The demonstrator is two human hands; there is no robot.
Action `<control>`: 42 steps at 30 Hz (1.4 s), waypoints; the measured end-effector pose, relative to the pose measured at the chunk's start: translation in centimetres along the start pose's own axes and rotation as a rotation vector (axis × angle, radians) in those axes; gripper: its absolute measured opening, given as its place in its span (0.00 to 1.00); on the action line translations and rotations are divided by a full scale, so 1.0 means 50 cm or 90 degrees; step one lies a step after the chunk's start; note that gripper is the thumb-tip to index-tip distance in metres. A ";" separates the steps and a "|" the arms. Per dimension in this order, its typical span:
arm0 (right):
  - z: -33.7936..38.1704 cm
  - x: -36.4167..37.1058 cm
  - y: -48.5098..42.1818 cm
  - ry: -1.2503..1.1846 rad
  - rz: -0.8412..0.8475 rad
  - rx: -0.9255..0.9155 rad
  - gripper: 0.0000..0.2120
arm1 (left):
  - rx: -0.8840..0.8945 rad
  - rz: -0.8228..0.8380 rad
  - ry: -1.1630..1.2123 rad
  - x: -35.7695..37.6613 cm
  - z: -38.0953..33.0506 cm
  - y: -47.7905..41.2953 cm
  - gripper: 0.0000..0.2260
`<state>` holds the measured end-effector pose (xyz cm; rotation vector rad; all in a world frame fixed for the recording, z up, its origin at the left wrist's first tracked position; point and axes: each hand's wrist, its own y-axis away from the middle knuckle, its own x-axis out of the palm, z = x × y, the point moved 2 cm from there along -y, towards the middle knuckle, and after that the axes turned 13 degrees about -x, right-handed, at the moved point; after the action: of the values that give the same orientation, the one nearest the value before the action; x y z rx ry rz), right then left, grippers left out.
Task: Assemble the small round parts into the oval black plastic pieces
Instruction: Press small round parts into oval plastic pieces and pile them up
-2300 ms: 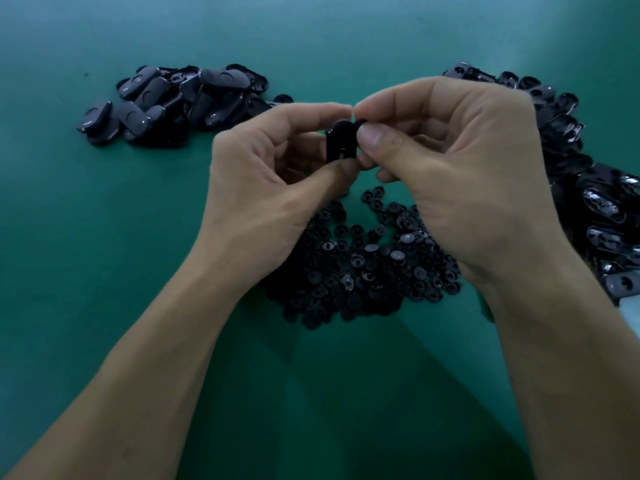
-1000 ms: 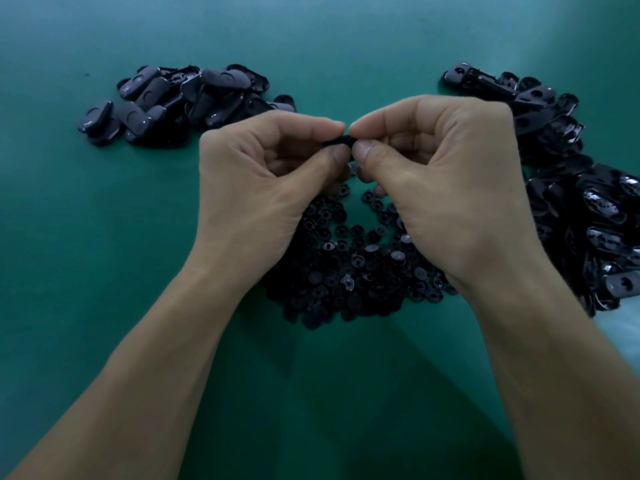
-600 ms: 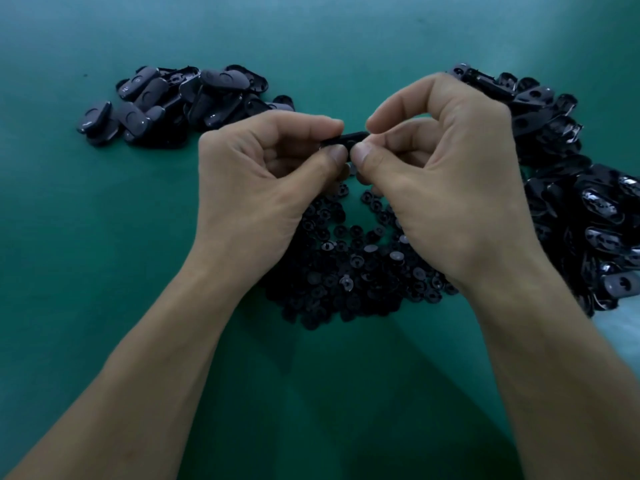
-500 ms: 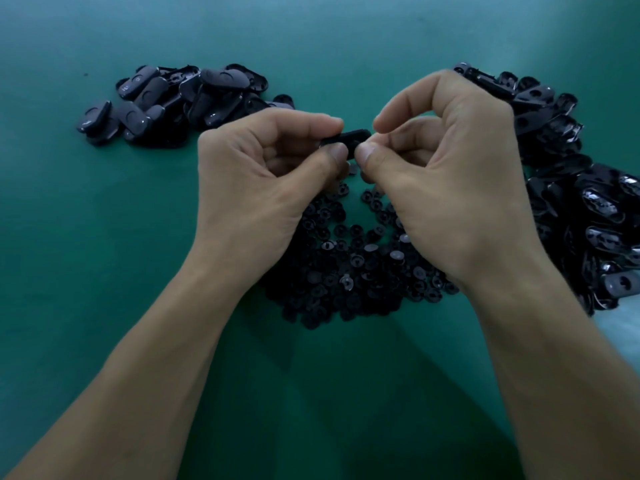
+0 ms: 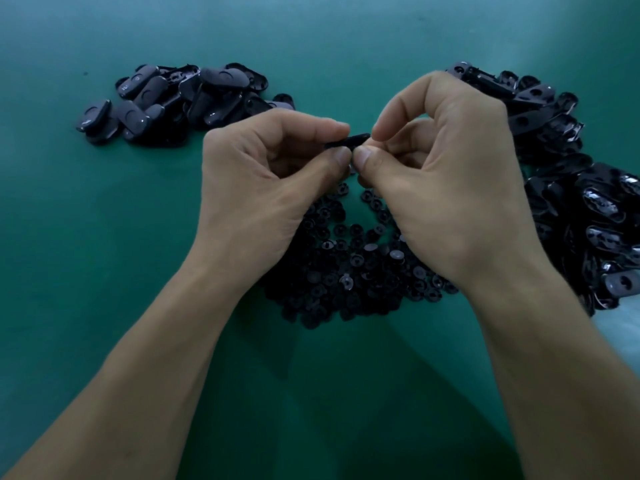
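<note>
Both hands meet above the green table and share one oval black plastic piece (image 5: 348, 141), seen edge-on. My left hand (image 5: 263, 188) pinches its left end between thumb and forefinger. My right hand (image 5: 446, 181) pinches its right end with the thumb and curled fingers, forefinger raised a little above it. Most of the piece is hidden by the fingertips, and I cannot tell whether a round part sits in it. Below the hands lies a heap of small round black parts (image 5: 356, 265).
A pile of oval pieces (image 5: 173, 98) lies at the back left on the green table (image 5: 86, 254). A larger pile of oval pieces (image 5: 588, 202) runs along the right side, with a pale patch at the right edge.
The oval piece was turned from upright to flat and edge-on between the fingertips. My right forefinger lifted off it; both hands otherwise stay in place.
</note>
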<state>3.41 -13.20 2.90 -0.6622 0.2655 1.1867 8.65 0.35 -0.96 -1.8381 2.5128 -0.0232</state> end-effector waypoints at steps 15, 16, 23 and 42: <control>0.023 0.003 0.002 0.063 0.018 -0.024 0.11 | -0.011 0.009 -0.042 -0.003 0.002 -0.005 0.09; 0.024 0.003 0.002 0.057 0.024 -0.025 0.11 | -0.012 0.006 -0.047 -0.003 0.003 -0.006 0.09; 0.010 0.008 0.002 0.061 0.005 -0.032 0.07 | -0.021 0.006 -0.022 -0.001 0.004 -0.007 0.10; -0.046 0.000 -0.001 -0.156 0.018 -0.035 0.07 | -0.041 0.011 0.044 -0.008 0.014 -0.009 0.09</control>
<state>3.78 -14.61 1.11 -0.5550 0.0362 1.2933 9.21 0.60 -1.66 -1.8702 2.6049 -0.0062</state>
